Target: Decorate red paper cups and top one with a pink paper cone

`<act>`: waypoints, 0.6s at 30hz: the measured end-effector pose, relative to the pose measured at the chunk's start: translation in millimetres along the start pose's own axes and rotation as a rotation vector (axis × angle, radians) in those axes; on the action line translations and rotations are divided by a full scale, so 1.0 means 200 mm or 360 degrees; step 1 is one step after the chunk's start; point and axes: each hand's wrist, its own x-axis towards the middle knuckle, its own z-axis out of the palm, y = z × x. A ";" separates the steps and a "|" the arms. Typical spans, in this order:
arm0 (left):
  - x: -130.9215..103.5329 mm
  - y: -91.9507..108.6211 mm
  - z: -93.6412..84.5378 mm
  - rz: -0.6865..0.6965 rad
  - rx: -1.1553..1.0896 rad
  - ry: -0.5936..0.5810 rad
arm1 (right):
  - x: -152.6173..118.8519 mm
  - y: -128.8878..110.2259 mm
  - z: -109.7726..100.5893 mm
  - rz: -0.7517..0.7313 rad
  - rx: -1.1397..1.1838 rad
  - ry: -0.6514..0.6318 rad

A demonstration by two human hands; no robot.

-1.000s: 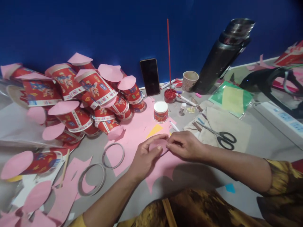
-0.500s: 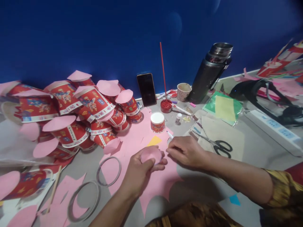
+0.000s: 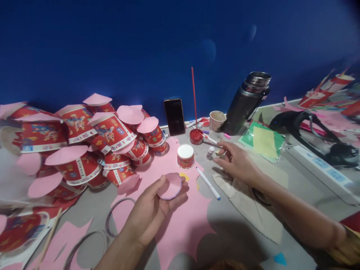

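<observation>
My left hand (image 3: 157,200) grips a pink paper circle (image 3: 170,186) with a purple line round its edge, thumb on one side and fingers beneath. My right hand (image 3: 237,163) is open, thumb and fingers apart, beside a small white bottle (image 3: 210,152) and over the beige cloth (image 3: 250,210). Between my hands a white marker with a blue end (image 3: 208,183) lies on the table. Just beyond the circle stands a red patterned paper cup (image 3: 185,157), white base up. Under my left hand spreads a pink paper sheet (image 3: 180,228) with scalloped cut edges.
Several red cups with pink paper tops (image 3: 75,161) are piled at the left. Tape rings (image 3: 108,217) lie nearer me. Behind are a phone (image 3: 173,117), a pot of red paste (image 3: 196,137), a beige cup (image 3: 217,120) and a black flask (image 3: 244,105). A power strip (image 3: 323,168) lies right.
My right hand has moved right and away from me, opening its fingers, and now covers the scissors. The marker is in plain sight. My left hand has tilted the paper circle and shifted slightly left.
</observation>
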 end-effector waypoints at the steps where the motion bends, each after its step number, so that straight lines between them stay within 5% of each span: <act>1: 0.01 0.00 0.01 0.0002 -0.0021 0.0015 | 0.03 0.01 0.02 0.0024 0.0001 -0.0023; 6: 0.06 -0.03 0.00 0.0038 -0.0088 0.0010 | 0.10 0.04 0.13 -0.0082 -0.0037 -0.0093; 11: 0.08 -0.07 -0.08 0.0156 -0.0105 -0.0125 | 0.00 -0.06 0.06 -0.0366 -0.0090 0.0054; 15: 0.07 -0.10 -0.08 0.0246 -0.0045 -0.0192 | -0.13 -0.24 0.01 -0.0431 0.0048 -0.0377; 18: 0.06 -0.12 -0.07 0.0346 0.0007 -0.0241 | -0.18 -0.35 0.07 -0.0598 0.0099 -0.0573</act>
